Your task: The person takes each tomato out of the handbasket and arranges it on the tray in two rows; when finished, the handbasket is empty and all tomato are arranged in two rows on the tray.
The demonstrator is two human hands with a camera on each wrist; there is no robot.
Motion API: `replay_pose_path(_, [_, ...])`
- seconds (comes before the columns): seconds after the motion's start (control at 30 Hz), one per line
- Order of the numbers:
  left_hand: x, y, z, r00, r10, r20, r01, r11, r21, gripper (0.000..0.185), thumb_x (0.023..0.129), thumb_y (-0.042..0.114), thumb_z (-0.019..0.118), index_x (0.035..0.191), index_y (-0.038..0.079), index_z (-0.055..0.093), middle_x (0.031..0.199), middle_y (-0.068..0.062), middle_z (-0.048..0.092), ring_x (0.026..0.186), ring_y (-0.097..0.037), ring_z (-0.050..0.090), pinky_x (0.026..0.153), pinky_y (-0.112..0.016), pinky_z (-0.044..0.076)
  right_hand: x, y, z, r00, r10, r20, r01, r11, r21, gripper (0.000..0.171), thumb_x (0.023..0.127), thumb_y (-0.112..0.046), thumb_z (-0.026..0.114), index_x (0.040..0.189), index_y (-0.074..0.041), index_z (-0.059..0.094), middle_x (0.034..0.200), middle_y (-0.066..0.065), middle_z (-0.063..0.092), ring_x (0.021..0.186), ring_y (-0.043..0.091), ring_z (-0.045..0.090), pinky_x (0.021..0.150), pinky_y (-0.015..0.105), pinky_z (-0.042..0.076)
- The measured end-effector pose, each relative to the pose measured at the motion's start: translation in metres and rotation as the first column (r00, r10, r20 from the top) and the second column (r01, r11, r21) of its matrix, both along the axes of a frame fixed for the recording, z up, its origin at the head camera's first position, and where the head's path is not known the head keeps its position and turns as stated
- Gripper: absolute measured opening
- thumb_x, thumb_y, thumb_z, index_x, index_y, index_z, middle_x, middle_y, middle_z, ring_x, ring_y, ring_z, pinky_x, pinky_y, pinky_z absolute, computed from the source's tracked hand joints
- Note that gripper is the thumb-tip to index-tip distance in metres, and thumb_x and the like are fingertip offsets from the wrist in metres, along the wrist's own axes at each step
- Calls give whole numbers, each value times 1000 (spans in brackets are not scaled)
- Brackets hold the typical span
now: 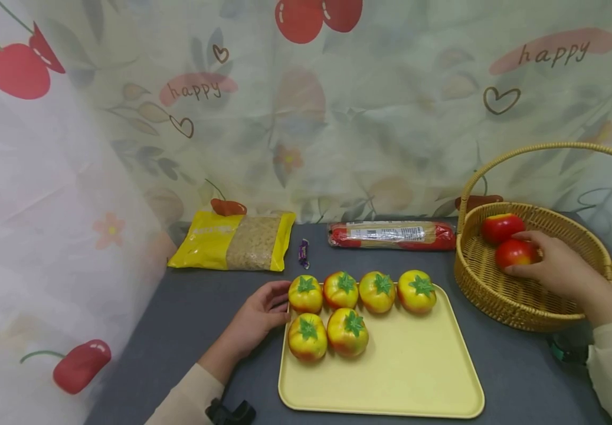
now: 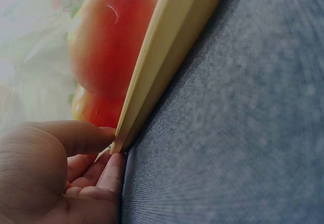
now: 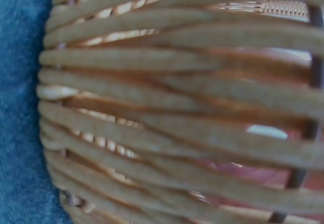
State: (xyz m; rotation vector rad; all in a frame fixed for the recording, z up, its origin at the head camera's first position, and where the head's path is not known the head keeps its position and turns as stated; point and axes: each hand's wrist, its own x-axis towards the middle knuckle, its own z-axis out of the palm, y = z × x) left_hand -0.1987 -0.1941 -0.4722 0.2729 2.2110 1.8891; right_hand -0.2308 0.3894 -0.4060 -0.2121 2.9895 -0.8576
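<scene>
With thumb above and fingers below, my left hand (image 1: 255, 316) pinches the left rim of a pale yellow tray (image 1: 409, 366); the left wrist view shows this grip on the tray edge (image 2: 144, 92). Several yellow-red persimmon-like fruits (image 1: 348, 332) with green leafy tops stand on the tray, in a back row and a shorter row before it. Inside a wicker basket (image 1: 473, 289) at the right, my right hand (image 1: 563, 268) grips a red apple (image 1: 514, 254). Another red apple (image 1: 502, 227) lies just behind it. Basket weave (image 3: 126, 92) fills the right wrist view and hides that hand.
Behind the tray lie a yellow bag of grain-like food (image 1: 231, 242), a small purple wrapped candy (image 1: 304, 254) and a red-ended pack of dry noodles (image 1: 390, 235). The basket's tall handle (image 1: 545, 149) arches over it. A printed cloth (image 1: 337, 147) hangs behind the dark grey table (image 1: 178, 330).
</scene>
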Motion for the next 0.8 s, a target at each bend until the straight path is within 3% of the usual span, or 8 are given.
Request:
replay_pose_path(0.1, [0,0,0,1000,4,5,-4,1000,0,64,95,-11,71,155,1,52,157,-16,54,146,-36,52,116,-45,47,-1,-1,-1,999,41,19,-41,999,9,79,100,-29,82,153,13,41,141,47,45,122,61,48,95,74,46])
replay_pose_path(0.33, [0,-1,-1,1000,-4,4,4,1000,0,64,95,-10,70,155,1,51,157,-16,54,146,-36,52,116,-46,47,3,-4,0,997,56,55,-55,998,-15,85,100,-32,81,160,8,37,134,43,40,119,59,39,90,69,46])
replay_pose_path(0.53, [1,-1,0,1000,-12,0,12,1000,-4,64,96,-8,71,156,1,51,158,-17,52,147,-36,51,116,-47,46,5,-4,1,1000,-30,9,30,998,-60,91,96,-28,86,152,18,29,132,44,33,120,61,32,87,68,46])
replay_pose_path(0.8, [2,-1,1,1000,-15,2,15,1000,-4,63,97,-8,70,156,1,50,158,-17,52,147,-36,51,117,-46,46,10,-8,6,995,-41,-86,36,997,-65,82,98,-27,83,153,14,37,139,47,27,119,61,33,79,60,47])
